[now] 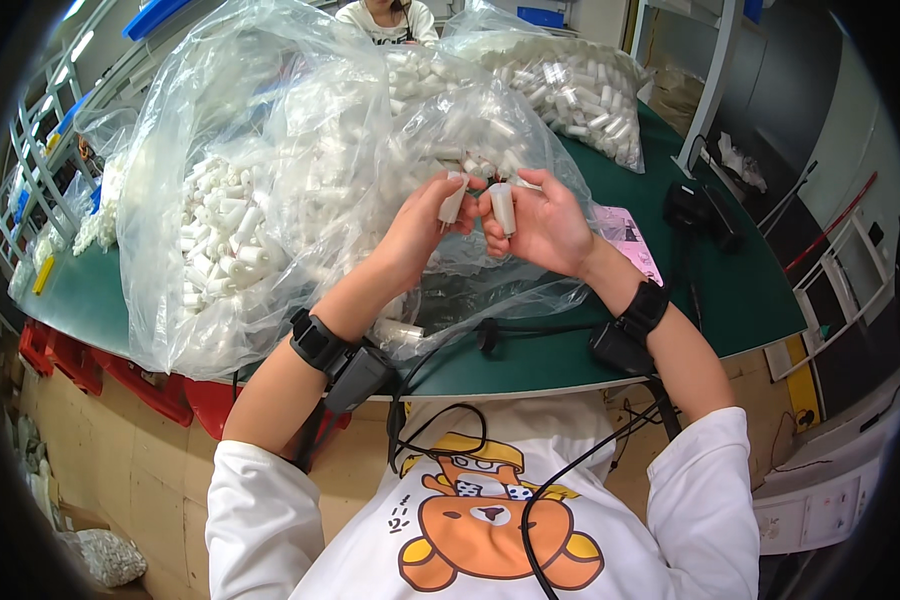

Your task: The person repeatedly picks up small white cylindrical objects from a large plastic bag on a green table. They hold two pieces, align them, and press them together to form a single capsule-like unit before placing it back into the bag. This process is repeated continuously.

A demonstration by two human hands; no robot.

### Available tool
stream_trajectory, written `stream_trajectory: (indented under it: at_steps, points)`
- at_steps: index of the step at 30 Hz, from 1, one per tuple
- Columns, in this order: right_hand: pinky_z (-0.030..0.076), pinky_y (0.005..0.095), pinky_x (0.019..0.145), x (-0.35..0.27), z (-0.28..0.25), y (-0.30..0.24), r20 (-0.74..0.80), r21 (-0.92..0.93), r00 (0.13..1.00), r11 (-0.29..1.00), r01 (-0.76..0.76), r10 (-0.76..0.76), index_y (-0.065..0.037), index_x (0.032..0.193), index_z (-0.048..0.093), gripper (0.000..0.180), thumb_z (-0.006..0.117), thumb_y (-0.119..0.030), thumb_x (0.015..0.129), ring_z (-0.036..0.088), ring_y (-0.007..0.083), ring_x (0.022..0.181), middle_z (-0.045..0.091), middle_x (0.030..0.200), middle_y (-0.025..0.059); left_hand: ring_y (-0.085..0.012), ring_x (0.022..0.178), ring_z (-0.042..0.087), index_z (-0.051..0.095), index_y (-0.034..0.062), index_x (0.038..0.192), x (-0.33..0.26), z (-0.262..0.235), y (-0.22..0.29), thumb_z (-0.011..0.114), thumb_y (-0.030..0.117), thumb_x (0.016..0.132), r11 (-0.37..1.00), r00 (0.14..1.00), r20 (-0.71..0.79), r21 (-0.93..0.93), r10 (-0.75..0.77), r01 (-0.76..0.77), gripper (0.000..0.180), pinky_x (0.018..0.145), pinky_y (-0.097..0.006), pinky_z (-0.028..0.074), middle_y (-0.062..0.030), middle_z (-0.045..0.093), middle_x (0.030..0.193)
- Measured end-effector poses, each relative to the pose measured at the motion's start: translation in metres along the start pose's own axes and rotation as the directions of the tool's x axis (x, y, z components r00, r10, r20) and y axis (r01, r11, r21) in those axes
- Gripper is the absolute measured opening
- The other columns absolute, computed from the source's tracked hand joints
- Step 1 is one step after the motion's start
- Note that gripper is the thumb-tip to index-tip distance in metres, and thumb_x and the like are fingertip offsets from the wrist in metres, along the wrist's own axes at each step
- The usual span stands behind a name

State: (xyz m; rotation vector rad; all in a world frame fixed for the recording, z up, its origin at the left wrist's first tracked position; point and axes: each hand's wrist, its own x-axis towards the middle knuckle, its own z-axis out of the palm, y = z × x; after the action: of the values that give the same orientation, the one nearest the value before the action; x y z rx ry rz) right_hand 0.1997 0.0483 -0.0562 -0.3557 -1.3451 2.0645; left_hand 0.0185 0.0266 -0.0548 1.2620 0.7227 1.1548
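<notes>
From my seat, far left on the green table [730, 290] I see a small clear bag [100, 190] of white pieces, then the big clear bag [260, 180] of the same white plastic tubes, slumped open toward the person. Just right of it my left hand [420, 225] is raised above the table edge, its fingers [448, 190] pinching a small white tube [454, 203] whose long axis runs nearly upright, narrow tip down. Touching it almost knuckle to knuckle, my right hand [545, 225] pinches a second white tube [503, 208], also upright, with more pieces tucked behind its fingers. The two tubes sit side by side, just apart, both equally near. Behind them a third bag [580, 90] is heaped; another person [385, 15] sits beyond. Black cables [490, 335] lie under my wrists, nothing between the hands
</notes>
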Motion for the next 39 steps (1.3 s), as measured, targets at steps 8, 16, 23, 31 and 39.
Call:
stream_trajectory:
  at_steps: [8, 16, 23, 31, 39]
  points:
    - [0.033, 0.0262, 0.051, -0.001, 0.008, -0.002, -0.138, -0.16, 0.99, 0.986, -0.044, 0.022, -0.01, 0.066, 0.04, 0.035, 0.039, -0.036, 0.089, 0.036, 0.0118, 0.045, 0.041, 0.054, 0.0008, -0.0087, 0.053, 0.033, 0.046, 0.0095, 0.071, -0.005, 0.002, 0.007, 0.048, 0.03, 0.085, 0.996, 0.995, 0.048, 0.007, -0.09, 0.09, 0.026, 0.056, -0.024, 0.03, 0.004, 0.032, 0.056]
    - [0.021, 0.0239, 0.037, -0.004, -0.001, -0.003, -0.232, -0.159, 0.973, 0.986, -0.054, 0.016, -0.014, 0.055, 0.03, 0.034, 0.046, -0.025, 0.084, 0.021, 0.0062, 0.032, 0.027, 0.042, -0.0039, -0.0061, 0.051, 0.027, 0.046, 0.0078, 0.065, -0.003, -0.002, -0.001, 0.049, 0.021, 0.079, 0.993, 0.999, 0.038, 0.12, -0.004, -0.001, 0.02, 0.049, -0.023, 0.023, 0.0054, 0.032, 0.054]
    - [0.022, 0.0218, 0.036, -0.004, -0.002, -0.002, -0.271, -0.172, 0.962, 0.981, -0.089, 0.039, -0.012, 0.059, 0.035, 0.032, 0.043, -0.026, 0.087, 0.023, 0.0054, 0.033, 0.027, 0.043, -0.0051, -0.0081, 0.055, 0.033, 0.049, 0.0079, 0.076, -0.002, -0.006, 0.001, 0.05, 0.025, 0.084, 0.993, 0.999, -0.005, 0.11, -0.049, 0.049, 0.019, 0.055, -0.023, 0.029, 0.0034, 0.036, 0.06]
    - [0.034, 0.0246, 0.045, 0.0, -0.005, 0.004, -0.119, -0.094, 0.986, 0.987, -0.128, 0.116, -0.007, 0.087, 0.048, 0.026, 0.042, -0.032, 0.092, 0.043, 0.0096, 0.052, 0.046, 0.065, 0.0002, -0.0104, 0.076, 0.049, 0.049, 0.0063, 0.096, 0.001, 0.001, -0.002, 0.05, 0.026, 0.087, 0.999, 0.995, 0.098, -0.043, 0.006, -0.002, 0.022, 0.072, -0.026, 0.038, -0.0009, 0.052, 0.075]
    - [0.041, 0.0303, 0.07, 0.0, 0.005, 0.002, -0.12, -0.115, 0.991, 0.993, 0.038, -0.052, -0.005, 0.1, 0.049, 0.032, 0.033, -0.032, 0.096, 0.049, 0.0145, 0.074, 0.052, 0.08, 0.004, -0.0091, 0.064, 0.045, 0.037, 0.0094, 0.104, -0.006, 0.003, 0.005, 0.057, 0.018, 0.085, 0.999, 0.996, 0.082, 0.033, 0.021, -0.024, 0.03, 0.063, -0.025, 0.036, 0.0006, 0.047, 0.073]
